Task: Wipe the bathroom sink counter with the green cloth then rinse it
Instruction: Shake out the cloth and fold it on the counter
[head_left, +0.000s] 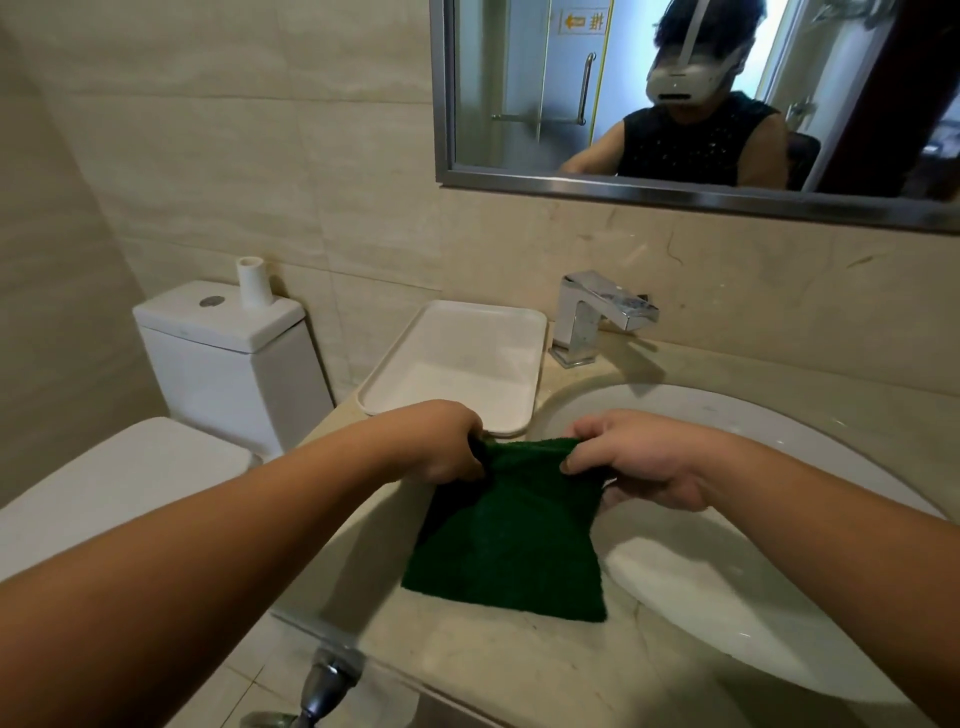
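Note:
The dark green cloth (511, 540) hangs by its top edge over the left rim of the white sink basin (727, 597). Its lower edge lies on the beige marble counter (493, 670). My left hand (447, 447) grips the cloth's upper left corner. My right hand (639, 460) pinches the upper right corner with thumb and fingers. Behind the basin stands the chrome faucet (597, 317), with no water running.
A white rectangular tray (457, 358) sits on the counter left of the faucet. The toilet (223, 353) with a small white tube (254, 283) on its tank is to the left. A mirror (701, 93) hangs above; a chrome valve (324, 680) sits under the counter edge.

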